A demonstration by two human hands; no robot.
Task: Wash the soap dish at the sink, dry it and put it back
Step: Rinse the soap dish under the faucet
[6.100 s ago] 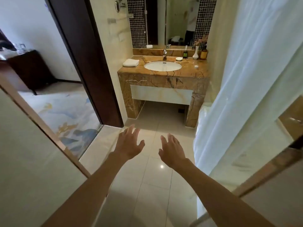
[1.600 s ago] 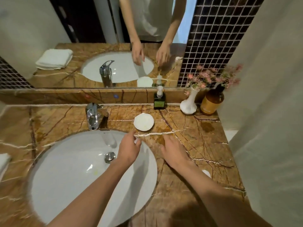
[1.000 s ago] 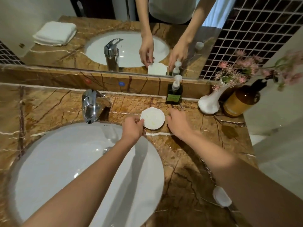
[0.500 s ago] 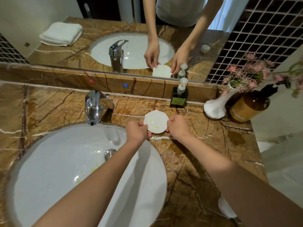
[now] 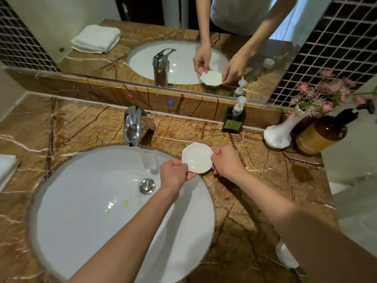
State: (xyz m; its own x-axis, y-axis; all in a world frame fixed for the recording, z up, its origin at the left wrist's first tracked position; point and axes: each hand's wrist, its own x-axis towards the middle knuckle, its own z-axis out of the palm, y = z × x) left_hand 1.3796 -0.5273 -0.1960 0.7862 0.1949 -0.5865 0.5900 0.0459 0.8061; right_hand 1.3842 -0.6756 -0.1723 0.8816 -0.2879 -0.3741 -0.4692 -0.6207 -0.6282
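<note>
The soap dish (image 5: 196,157) is a small white scalloped dish with yellowish smears inside. It hangs just above the right rim of the white oval sink (image 5: 85,201), lifted off the marble counter. My left hand (image 5: 174,174) pinches its near left edge and my right hand (image 5: 225,160) grips its right edge. The chrome tap (image 5: 132,127) stands behind the basin and no water runs from it. Yellowish specks lie in the basin near the drain plug (image 5: 147,186).
A green pump bottle (image 5: 234,119), a white vase with pink flowers (image 5: 279,133) and a brown pump bottle (image 5: 320,133) stand at the back right. A folded white towel (image 5: 6,166) lies at the left edge. A small white object (image 5: 285,256) lies near the front right. The mirror (image 5: 142,37) spans the back.
Both hands closed on the soap dish's edges and raised it off the counter, bringing it slightly nearer and left, over the sink's rim. The camera has moved closer.
</note>
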